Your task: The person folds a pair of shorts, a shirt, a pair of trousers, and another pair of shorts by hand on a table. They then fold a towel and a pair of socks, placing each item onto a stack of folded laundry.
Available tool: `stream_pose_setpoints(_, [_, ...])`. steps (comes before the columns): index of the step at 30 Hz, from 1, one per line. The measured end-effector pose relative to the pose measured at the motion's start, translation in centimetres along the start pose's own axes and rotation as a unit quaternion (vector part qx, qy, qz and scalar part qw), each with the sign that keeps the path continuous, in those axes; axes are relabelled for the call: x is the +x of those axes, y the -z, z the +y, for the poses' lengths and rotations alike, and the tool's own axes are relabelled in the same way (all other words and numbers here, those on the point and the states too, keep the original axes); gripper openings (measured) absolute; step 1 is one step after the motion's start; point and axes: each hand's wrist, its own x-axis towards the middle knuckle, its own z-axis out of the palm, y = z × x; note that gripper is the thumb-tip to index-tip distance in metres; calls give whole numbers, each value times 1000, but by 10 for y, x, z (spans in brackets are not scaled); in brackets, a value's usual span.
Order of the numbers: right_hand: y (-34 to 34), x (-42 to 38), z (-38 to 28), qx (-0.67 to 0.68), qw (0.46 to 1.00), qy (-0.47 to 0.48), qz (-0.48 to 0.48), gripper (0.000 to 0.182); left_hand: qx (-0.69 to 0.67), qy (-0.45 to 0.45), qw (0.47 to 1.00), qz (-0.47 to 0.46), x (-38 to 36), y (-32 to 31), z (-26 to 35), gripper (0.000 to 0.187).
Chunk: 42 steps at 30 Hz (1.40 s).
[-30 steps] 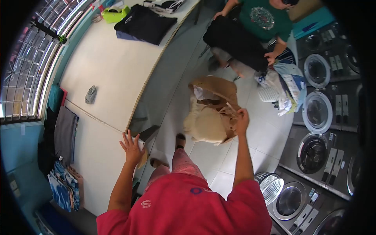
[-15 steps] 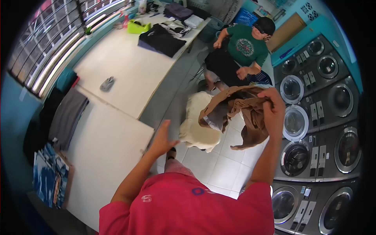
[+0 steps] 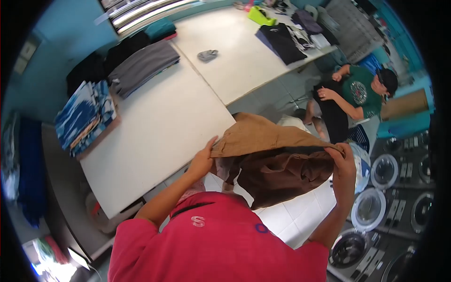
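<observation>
A brown garment is stretched between my two hands in front of my body, its lighter tan edge on top and darker folds hanging below. My left hand grips its left end near the front corner of the white table. The right end is pinched in my right hand, fingers closed over the edge. The garment hides part of the floor and most of a pale cloth behind it.
The white table bears folded blue-patterned cloth, grey folded cloth, a small grey item and dark shirts. A seated person handles black cloth at the back right. Machines with open round doors stand at the right.
My left hand has taken hold of the garment, now spread between both hands. The view has turned left towards the table. The seated person's hands have moved closer together on the black cloth.
</observation>
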Motion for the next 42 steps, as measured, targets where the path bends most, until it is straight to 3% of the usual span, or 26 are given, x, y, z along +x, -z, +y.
stream_pose_setpoints(3, [-3,-2,24,-56,997,45,-31,25,-49,46,996,63,-32,15,10,42])
stream_pose_setpoints(5, [-9,-7,43,-78,994,62,-43,20,-191,19,978,77,-54,24,35,43])
stream_pose_setpoints(6, [-12,-7,51,-71,994,75,-46,20,-191,24,977,91,-64,27,41,43])
stream_pose_setpoints(8, [-17,-5,65,-112,983,145,-15,16,-327,46,938,107,-84,31,50,40])
stream_pose_setpoints(10, [-23,-2,75,-111,978,177,1,15,-355,44,923,141,-110,35,62,33])
stream_pose_setpoints(12, [-30,3,86,-81,969,232,23,14,-412,80,867,267,-136,39,82,23])
stream_pose_setpoints(14, [-40,5,82,-12,980,198,21,14,-413,60,847,330,-159,38,94,15])
stream_pose_setpoints(16, [-48,12,77,-46,951,303,-28,14,-411,51,834,365,-178,39,93,14])
stream_pose_setpoints(18, [-61,20,69,-15,939,338,-57,17,-387,56,812,433,-192,41,92,16])
stream_pose_setpoints(23, [-106,28,61,81,887,427,-156,21,-341,58,803,485,-219,45,70,22])
stream_pose_setpoints(25, [-110,39,54,111,871,443,-180,20,-410,28,771,487,-229,52,70,30])
stream_pose_setpoints(27, [-103,52,45,257,881,362,-165,20,-448,17,746,493,-236,65,86,33])
stream_pose_setpoints(29, [-91,80,28,285,871,375,-140,21,-498,-26,688,528,-224,84,107,41])
stream_pose_setpoints(30, [-91,97,18,312,861,385,-112,21,-498,-29,686,530,-215,99,106,41])
stream_pose_setpoints(32, [-102,142,3,345,863,344,-131,19,-562,-115,678,460,-190,143,98,35])
stream_pose_setpoints(34, [-128,188,-31,366,884,252,-143,13,-600,-99,659,443,-147,198,64,27])
stream_pose_setpoints(36, [-183,227,-65,451,862,209,-102,14,-659,-128,575,467,-82,226,56,28])
stream_pose_setpoints(38, [-268,263,-67,336,916,215,34,24,-579,-193,625,487,-24,243,-10,26])
stream_pose_setpoints(40, [-344,264,-58,264,956,126,-18,28,-482,-142,736,454,13,230,-57,26])
stream_pose_setpoints(42, [-373,232,-84,309,937,-5,-164,32,-241,8,881,407,32,196,-98,34])
